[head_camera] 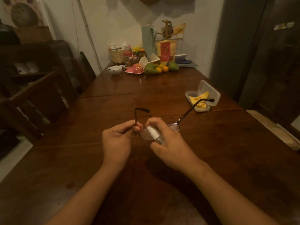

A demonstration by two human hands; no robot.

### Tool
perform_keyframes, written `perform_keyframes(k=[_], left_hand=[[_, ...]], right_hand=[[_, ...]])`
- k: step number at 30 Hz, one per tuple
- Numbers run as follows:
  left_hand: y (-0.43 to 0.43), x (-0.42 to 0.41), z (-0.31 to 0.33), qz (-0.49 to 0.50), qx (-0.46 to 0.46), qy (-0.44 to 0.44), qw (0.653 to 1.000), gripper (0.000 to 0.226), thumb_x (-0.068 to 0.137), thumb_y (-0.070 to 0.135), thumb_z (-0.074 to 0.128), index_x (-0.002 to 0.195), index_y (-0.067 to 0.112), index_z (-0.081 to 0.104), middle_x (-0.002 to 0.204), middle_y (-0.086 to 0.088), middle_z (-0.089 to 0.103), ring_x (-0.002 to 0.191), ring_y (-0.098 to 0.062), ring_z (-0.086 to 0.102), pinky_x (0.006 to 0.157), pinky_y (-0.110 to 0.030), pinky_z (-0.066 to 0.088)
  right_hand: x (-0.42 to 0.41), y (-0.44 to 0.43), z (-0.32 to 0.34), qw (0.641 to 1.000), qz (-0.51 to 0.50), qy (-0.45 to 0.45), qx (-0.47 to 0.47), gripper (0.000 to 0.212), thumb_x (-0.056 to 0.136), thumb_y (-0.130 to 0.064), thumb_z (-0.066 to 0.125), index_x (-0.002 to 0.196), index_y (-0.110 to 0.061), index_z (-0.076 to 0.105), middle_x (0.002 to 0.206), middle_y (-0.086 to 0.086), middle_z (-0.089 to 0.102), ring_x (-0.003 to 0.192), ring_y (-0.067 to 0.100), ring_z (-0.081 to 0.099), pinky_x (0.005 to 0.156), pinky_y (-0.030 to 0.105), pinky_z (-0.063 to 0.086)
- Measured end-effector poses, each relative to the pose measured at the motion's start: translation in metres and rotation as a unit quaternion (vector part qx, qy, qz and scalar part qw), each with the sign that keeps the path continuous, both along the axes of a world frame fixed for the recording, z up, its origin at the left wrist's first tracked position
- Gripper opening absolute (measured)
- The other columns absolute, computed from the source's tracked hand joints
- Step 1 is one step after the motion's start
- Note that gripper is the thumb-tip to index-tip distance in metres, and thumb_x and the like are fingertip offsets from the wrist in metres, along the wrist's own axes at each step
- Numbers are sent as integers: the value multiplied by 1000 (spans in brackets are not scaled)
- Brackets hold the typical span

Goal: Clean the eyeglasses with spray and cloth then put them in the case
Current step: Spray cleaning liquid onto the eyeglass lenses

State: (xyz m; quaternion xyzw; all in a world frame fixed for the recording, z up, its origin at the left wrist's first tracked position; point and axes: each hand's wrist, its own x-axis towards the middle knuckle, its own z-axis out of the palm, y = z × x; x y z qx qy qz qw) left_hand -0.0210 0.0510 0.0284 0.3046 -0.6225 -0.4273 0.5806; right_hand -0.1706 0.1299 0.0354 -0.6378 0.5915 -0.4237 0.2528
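Note:
My left hand [117, 139] pinches the eyeglasses [174, 126] at the left hinge and holds them above the wooden table [113, 95], temples unfolded and pointing away from me. My right hand [168, 144] grips a small clear spray bottle [155, 135] with a white nozzle, close over the left lens, with the index finger curled on top of the nozzle. A translucent glasses case [209, 90] lies open at the right of the table with a crumpled yellow cloth [198, 98] inside it.
The far end of the table holds a white bowl [115, 69], a pink dish, avocados and oranges [159, 68], jars, a woven basket [117, 56] and a pale green flask [146, 38]. Dark wooden chairs [40, 95] stand at the left.

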Motion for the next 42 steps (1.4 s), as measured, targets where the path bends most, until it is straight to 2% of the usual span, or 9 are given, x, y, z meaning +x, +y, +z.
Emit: perform_keyframes(k=[7,13,20,23,26,30,33,38,42], left_hand=[[-2,-3,-2,-15,14,22,1000,32,80,-5,68,80,24,81,82,-1,78,83,-14,75,70,-20,57],[-13,3,-7,19,1,14,1000,33,80,-3,71,80,28,81,81,1,78,81,-14,75,71,-20,56],[-28,17,-15,37,-64,-60,995,60,75,-24,65,79,34,79,77,17,76,75,-4,74,70,-16,56],[-31,23,-13,52,-175,-140,973,51,70,-23,71,86,24,75,80,26,73,79,6,71,74,-14,55],[-32,27,-11,50,-241,-203,948,39,66,-20,76,89,11,77,88,8,72,84,10,68,79,-13,54],[-28,31,-4,8,-315,-316,895,30,62,-15,83,80,8,80,86,0,76,84,-13,73,78,-36,59],[-26,30,1,-17,-343,-400,850,28,68,3,87,85,24,79,88,11,77,89,-8,70,88,-42,42],[-22,24,1,-49,-402,-467,786,29,76,24,81,99,40,73,94,24,73,104,1,64,107,-34,15],[-27,23,12,-47,-307,-454,835,32,86,66,51,116,56,59,109,33,64,124,5,49,114,-56,-15]], right_hand=[[0,-3,-2,1000,-2,-9,-5,55,88,-15,58,115,-60,41,97,10,61,68,35,60,48,28,44],[-17,-5,-1,999,-37,-19,-16,62,83,-10,60,117,-59,44,95,-1,59,54,5,55,44,19,43],[-32,-1,1,997,-57,-35,-29,69,87,-4,62,120,-61,44,83,8,64,50,12,55,44,25,46],[-34,3,4,995,-53,-74,-41,68,92,-4,62,122,-63,45,74,7,66,48,9,57,44,22,46],[-37,6,8,993,-47,-102,-48,66,95,-5,61,123,-63,46,72,5,67,48,9,56,46,24,48],[-41,7,11,992,-55,-101,-46,67,95,-3,60,125,-60,46,70,-1,68,47,10,56,45,26,48],[-45,8,12,992,-61,-103,-47,65,95,-3,61,128,-57,46,70,2,67,48,12,56,46,28,48],[-45,9,12,992,-66,-89,-51,64,95,-5,62,126,-59,46,72,4,68,49,11,58,47,23,48],[-45,9,12,992,-71,-84,-64,63,95,-5,62,125,-58,47,71,4,67,50,4,59,47,17,46]])
